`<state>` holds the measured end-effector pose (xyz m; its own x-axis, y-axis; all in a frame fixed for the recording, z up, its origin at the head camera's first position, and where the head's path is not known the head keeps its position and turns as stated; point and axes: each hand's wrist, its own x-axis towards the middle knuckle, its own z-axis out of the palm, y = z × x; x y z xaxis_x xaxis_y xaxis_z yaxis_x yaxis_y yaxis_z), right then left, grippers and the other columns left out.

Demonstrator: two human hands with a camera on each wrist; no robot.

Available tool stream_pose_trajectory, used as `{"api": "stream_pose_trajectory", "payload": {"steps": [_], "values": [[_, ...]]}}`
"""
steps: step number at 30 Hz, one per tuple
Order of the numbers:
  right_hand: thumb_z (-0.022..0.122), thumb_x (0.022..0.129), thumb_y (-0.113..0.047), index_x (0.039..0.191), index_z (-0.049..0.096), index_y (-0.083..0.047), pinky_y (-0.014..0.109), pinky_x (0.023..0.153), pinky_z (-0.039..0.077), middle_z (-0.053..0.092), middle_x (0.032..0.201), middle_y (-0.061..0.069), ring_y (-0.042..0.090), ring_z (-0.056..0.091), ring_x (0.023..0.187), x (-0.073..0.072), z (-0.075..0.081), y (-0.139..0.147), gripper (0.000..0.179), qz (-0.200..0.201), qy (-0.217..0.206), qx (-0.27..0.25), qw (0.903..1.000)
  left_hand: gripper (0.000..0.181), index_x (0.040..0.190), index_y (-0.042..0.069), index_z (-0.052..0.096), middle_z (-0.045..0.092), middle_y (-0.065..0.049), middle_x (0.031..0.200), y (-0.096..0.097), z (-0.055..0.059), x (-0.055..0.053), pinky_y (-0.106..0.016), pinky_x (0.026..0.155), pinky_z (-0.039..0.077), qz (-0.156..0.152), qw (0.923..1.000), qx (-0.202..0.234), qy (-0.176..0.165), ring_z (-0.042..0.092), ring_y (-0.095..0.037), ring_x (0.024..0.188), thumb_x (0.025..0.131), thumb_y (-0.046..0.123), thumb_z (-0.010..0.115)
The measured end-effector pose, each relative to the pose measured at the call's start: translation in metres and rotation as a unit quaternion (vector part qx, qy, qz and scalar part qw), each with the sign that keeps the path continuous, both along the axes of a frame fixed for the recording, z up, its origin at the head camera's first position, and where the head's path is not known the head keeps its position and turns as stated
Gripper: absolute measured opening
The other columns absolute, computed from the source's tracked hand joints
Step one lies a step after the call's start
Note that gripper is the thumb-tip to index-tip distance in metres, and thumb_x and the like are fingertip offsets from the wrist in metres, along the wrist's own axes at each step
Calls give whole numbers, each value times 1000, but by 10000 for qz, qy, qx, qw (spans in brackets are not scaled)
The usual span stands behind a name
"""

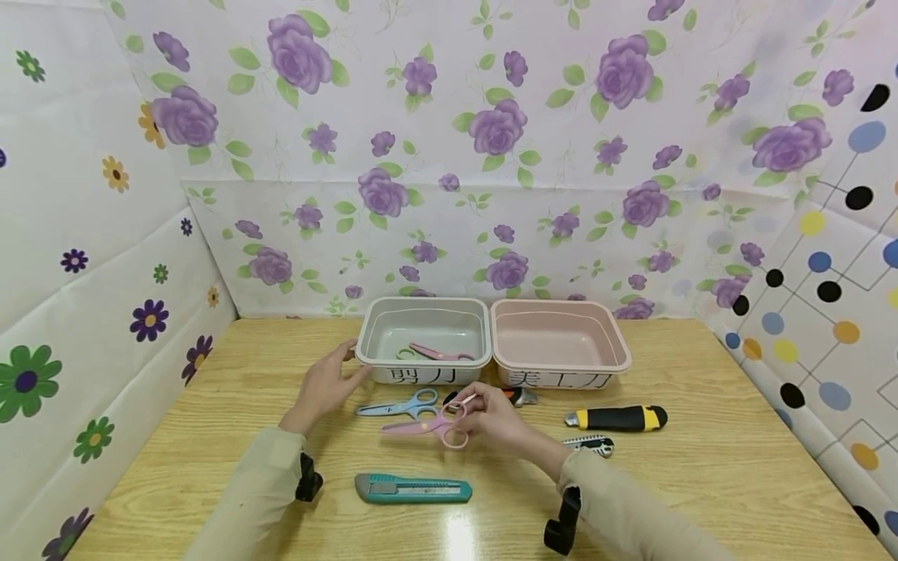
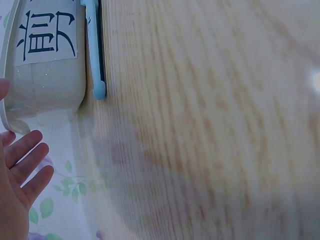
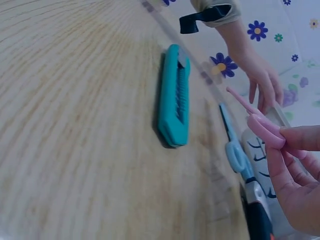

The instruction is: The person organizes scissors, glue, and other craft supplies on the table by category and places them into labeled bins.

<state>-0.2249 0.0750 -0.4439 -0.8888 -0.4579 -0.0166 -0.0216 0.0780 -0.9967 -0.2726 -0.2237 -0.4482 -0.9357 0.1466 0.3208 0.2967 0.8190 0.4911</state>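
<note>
Above the wooden worktop (image 1: 673, 491), the right grip (image 1: 491, 418) pinches the pink scissors (image 1: 435, 425) by the handles (image 3: 265, 133) and should avoid the blades (image 1: 405, 428); the left grip (image 1: 326, 391), fingers loosely extended, should steady the gray box (image 1: 424, 364).

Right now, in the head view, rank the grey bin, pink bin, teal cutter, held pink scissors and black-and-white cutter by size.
1. Grey bin and pink bin: too alike to rank.
2. Teal cutter and held pink scissors: unsure; the cutter looks longer, the scissors broader.
3. Black-and-white cutter, by what shows: smallest.
</note>
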Motion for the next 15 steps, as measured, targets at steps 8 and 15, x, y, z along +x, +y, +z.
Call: {"api": "stream_pose_trajectory", "payload": {"steps": [8, 15], "values": [[63, 76, 8, 105, 50, 13, 26, 58, 52, 62, 76, 12, 13, 59, 63, -6, 17, 10, 32, -165, 124, 152, 9997, 61, 133, 6, 43, 61, -16, 114, -1, 0, 0, -54, 83, 44, -25, 10000, -20, 37, 56, -37, 104, 87, 43, 57], [62, 75, 7, 105, 51, 9, 27, 61, 53, 62, 78, 9, 18, 61, 68, -15, 28, 20, 31, -183, 187, 149, 9995, 59, 132, 6, 44, 62, -16, 112, -1, -1, 0, -53, 82, 45, -37, 10000, 19, 82, 57, -37, 102, 87, 42, 58]]}}
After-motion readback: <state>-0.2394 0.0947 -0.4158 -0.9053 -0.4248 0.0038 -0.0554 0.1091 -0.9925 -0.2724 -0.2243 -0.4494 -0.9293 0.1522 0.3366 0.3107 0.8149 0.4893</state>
